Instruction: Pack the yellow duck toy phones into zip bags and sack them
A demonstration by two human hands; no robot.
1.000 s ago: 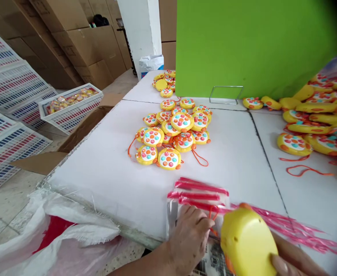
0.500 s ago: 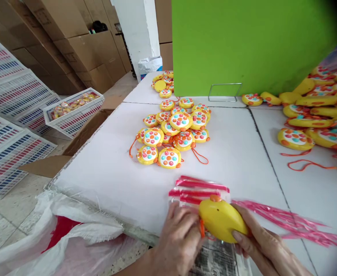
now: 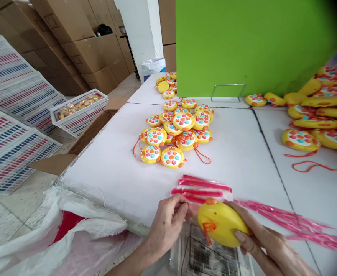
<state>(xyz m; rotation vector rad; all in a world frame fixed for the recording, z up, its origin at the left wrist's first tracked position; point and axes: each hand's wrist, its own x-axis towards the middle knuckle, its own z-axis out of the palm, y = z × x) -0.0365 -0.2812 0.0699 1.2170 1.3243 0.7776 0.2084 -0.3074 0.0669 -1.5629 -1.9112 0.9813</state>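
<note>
At the far left of my feed I have stacked white slatted baskets (image 3: 15, 88); a single white basket (image 3: 83, 122) of wrapped pieces (image 3: 79, 105) stands near them. A white sack (image 3: 102, 218) lies against the near edge of the bench (image 3: 107, 172). My left hand (image 3: 165, 222) is over that edge, fingers curled, thumb and forefinger close together; I cannot tell whether anything thin sits between them. Farther back lies a pile of dotted toys (image 3: 184, 120) with orange loops. The yellow toy (image 3: 228, 222) is up between my hands, above clear packaging (image 3: 211, 260) with dark print, plain back showing, an orange cord (image 3: 209, 230) bunched against it. My right hand (image 3: 272, 245) pinches its right end, thumb on the back. Rightward, pink plastic strips (image 3: 295, 222) fan across the bench, and a larger toy heap (image 3: 314, 122) fills the edge.
</note>
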